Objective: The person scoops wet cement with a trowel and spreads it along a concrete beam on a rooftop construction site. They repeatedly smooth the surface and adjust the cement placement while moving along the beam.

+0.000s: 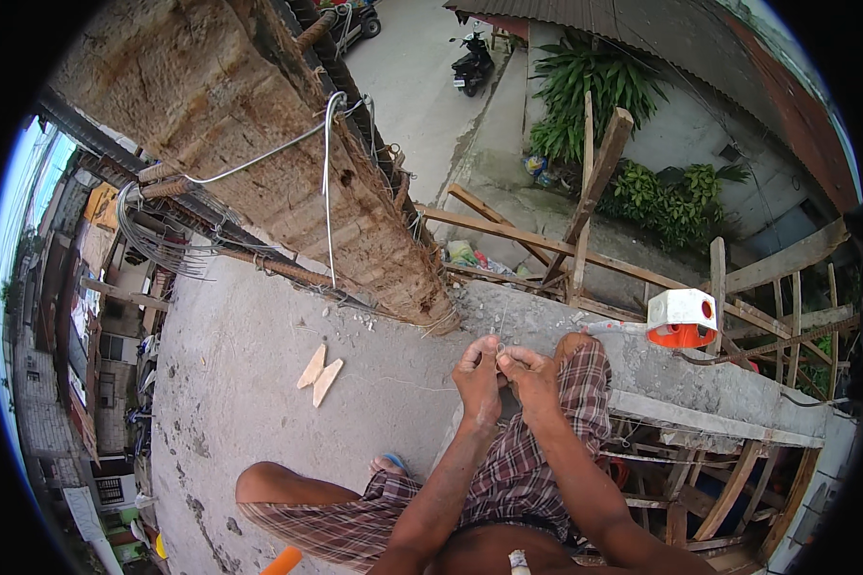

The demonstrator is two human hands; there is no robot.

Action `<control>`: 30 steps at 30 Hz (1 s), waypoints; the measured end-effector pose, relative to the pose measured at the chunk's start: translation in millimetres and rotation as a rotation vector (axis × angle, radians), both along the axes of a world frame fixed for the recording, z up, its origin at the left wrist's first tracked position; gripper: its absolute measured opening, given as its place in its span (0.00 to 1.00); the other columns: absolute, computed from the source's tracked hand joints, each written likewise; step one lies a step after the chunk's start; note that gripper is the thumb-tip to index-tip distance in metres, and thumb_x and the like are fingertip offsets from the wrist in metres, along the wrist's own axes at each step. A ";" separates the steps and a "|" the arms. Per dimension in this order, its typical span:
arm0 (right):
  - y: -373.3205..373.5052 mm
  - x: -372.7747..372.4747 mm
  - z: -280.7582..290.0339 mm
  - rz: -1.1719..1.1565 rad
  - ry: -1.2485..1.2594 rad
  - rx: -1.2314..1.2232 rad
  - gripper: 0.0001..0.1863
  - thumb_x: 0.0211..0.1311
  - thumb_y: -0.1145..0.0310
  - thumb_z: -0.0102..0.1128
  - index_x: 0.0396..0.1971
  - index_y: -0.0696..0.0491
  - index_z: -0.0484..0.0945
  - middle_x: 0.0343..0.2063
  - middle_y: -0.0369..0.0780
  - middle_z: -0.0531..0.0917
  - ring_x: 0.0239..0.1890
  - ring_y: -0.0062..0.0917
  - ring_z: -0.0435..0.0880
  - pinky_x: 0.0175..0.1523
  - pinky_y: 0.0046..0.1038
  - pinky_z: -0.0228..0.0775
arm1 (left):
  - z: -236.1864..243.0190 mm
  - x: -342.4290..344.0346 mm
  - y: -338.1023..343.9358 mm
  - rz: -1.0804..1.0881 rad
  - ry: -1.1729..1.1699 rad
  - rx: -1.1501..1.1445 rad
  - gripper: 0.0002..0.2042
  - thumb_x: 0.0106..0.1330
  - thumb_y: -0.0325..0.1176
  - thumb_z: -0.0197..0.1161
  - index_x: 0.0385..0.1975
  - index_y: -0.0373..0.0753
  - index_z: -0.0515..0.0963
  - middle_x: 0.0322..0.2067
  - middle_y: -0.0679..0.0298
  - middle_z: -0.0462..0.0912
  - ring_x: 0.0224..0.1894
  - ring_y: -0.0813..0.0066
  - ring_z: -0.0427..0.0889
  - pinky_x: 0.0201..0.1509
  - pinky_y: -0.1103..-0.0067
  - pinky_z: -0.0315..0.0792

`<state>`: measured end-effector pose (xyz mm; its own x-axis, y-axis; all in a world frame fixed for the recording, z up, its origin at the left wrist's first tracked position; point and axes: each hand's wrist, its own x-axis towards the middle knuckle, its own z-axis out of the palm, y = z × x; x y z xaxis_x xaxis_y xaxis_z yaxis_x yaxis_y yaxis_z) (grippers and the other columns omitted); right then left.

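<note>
Pale string (422, 389) is pinched narrowly between left hand (478, 381) and right hand (531, 379); a wooden winder (327, 381) lies on concrete (230, 374) left of the grip. The step looks like fine fingertip work, and the next move probably calls for a light, steady pinch.
</note>
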<state>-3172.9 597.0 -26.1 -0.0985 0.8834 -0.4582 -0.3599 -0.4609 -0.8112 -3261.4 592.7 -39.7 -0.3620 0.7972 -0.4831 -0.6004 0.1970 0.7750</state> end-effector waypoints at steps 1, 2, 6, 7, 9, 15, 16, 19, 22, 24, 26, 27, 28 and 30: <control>-1.9 -0.7 -0.9 -0.064 -0.016 -0.006 0.12 0.60 0.71 0.64 0.38 0.65 0.80 0.25 0.35 0.81 0.23 0.14 0.74 0.26 0.17 0.65 | -1.2 7.1 -0.2 0.004 -0.119 -0.053 0.11 0.69 0.36 0.61 0.38 0.34 0.79 0.25 0.71 0.77 0.24 0.89 0.69 0.21 0.87 0.61; -3.0 -2.2 -1.7 -0.109 -0.016 -0.006 0.11 0.60 0.72 0.63 0.38 0.65 0.80 0.26 0.36 0.82 0.25 0.15 0.77 0.28 0.17 0.68 | -2.1 12.7 -3.0 0.009 -0.142 -0.080 0.11 0.69 0.37 0.60 0.38 0.34 0.79 0.27 0.71 0.77 0.25 0.89 0.70 0.23 0.88 0.64; 2.1 0.7 -3.4 -0.162 -0.031 -0.122 0.11 0.61 0.72 0.63 0.39 0.65 0.80 0.27 0.38 0.83 0.26 0.17 0.79 0.29 0.17 0.70 | -6.6 20.2 -18.5 -0.082 -0.028 0.111 0.13 0.69 0.37 0.60 0.44 0.32 0.78 0.25 0.72 0.75 0.24 0.88 0.70 0.24 0.88 0.64; 5.0 1.8 -3.2 -0.162 0.018 -0.091 0.11 0.61 0.72 0.63 0.38 0.64 0.80 0.25 0.35 0.81 0.23 0.15 0.75 0.26 0.17 0.65 | -6.6 17.0 -22.9 -0.137 0.072 0.149 0.13 0.68 0.36 0.61 0.44 0.32 0.78 0.27 0.71 0.77 0.26 0.87 0.72 0.27 0.87 0.66; 10.5 3.6 -2.1 -0.210 0.034 -0.102 0.09 0.60 0.71 0.64 0.36 0.62 0.80 0.20 0.31 0.77 0.16 0.11 0.68 0.20 0.15 0.56 | -5.5 8.4 -28.8 -0.222 0.320 0.217 0.14 0.67 0.36 0.63 0.45 0.32 0.78 0.28 0.69 0.79 0.27 0.87 0.72 0.28 0.87 0.66; 13.0 7.5 6.5 -0.104 -0.025 -0.071 0.13 0.58 0.69 0.67 0.38 0.62 0.79 0.17 0.27 0.71 0.14 0.08 0.58 0.18 0.16 0.45 | 6.0 -14.1 -25.0 -0.088 0.417 0.176 0.13 0.64 0.35 0.66 0.41 0.32 0.80 0.26 0.66 0.80 0.21 0.88 0.68 0.23 0.88 0.62; 11.2 7.5 8.4 -0.046 -0.006 -0.066 0.13 0.58 0.70 0.66 0.39 0.62 0.79 0.19 0.28 0.74 0.14 0.08 0.59 0.19 0.16 0.46 | 7.4 -13.0 -21.5 -0.033 0.394 0.148 0.12 0.64 0.35 0.66 0.40 0.32 0.80 0.26 0.66 0.79 0.21 0.88 0.68 0.23 0.88 0.61; 4.8 8.3 13.5 0.036 -0.019 -0.090 0.13 0.58 0.71 0.65 0.40 0.64 0.80 0.21 0.32 0.78 0.16 0.09 0.64 0.20 0.15 0.50 | 10.6 -4.3 -12.2 0.002 0.241 0.075 0.09 0.66 0.32 0.63 0.39 0.32 0.80 0.25 0.69 0.78 0.20 0.88 0.68 0.22 0.88 0.61; 0.0 7.8 16.6 -0.028 -0.075 -0.060 0.11 0.60 0.73 0.63 0.39 0.64 0.80 0.21 0.32 0.78 0.17 0.10 0.67 0.20 0.15 0.54 | 13.0 6.3 -10.1 -0.060 0.139 0.028 0.10 0.68 0.32 0.61 0.40 0.32 0.80 0.23 0.71 0.75 0.21 0.88 0.67 0.22 0.88 0.60; -1.1 5.1 17.1 -0.094 -0.073 -0.020 0.10 0.60 0.74 0.62 0.38 0.64 0.80 0.20 0.33 0.79 0.18 0.11 0.69 0.21 0.16 0.57 | 14.8 11.5 -13.4 -0.092 0.127 0.024 0.11 0.69 0.34 0.59 0.42 0.32 0.80 0.22 0.72 0.74 0.21 0.88 0.66 0.23 0.87 0.60; -1.0 0.4 16.2 -0.141 -0.101 0.054 0.08 0.61 0.74 0.61 0.36 0.64 0.80 0.21 0.33 0.79 0.19 0.11 0.71 0.22 0.16 0.59 | 16.2 15.3 -18.9 -0.101 0.140 0.061 0.13 0.71 0.36 0.57 0.44 0.31 0.79 0.21 0.73 0.72 0.22 0.88 0.66 0.23 0.87 0.60; -0.7 -1.5 15.0 -0.147 -0.107 0.063 0.08 0.62 0.74 0.60 0.36 0.64 0.80 0.21 0.34 0.79 0.19 0.11 0.71 0.22 0.17 0.60 | 16.2 17.0 -20.9 -0.094 0.140 0.069 0.14 0.71 0.36 0.56 0.45 0.31 0.79 0.22 0.73 0.72 0.23 0.88 0.66 0.24 0.87 0.60; -0.4 -5.2 13.9 -0.160 -0.135 0.077 0.08 0.62 0.74 0.61 0.36 0.64 0.80 0.21 0.34 0.79 0.19 0.11 0.71 0.22 0.17 0.60 | 15.9 18.3 -22.9 -0.088 0.145 0.104 0.15 0.72 0.37 0.56 0.47 0.31 0.78 0.22 0.72 0.72 0.23 0.88 0.66 0.24 0.86 0.61; 0.9 -9.6 10.8 -0.187 -0.206 0.053 0.08 0.62 0.74 0.61 0.35 0.64 0.80 0.20 0.33 0.79 0.19 0.11 0.71 0.22 0.17 0.60 | 14.0 18.9 -24.0 -0.105 0.336 0.114 0.16 0.73 0.36 0.54 0.52 0.31 0.76 0.23 0.71 0.73 0.24 0.87 0.67 0.25 0.87 0.61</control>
<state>-3182.5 597.9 -15.4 0.1590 0.9008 -0.4040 -0.2597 -0.3566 -0.8974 -3242.6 568.7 -25.6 -0.3986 0.8803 -0.2574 -0.2899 0.1454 0.9460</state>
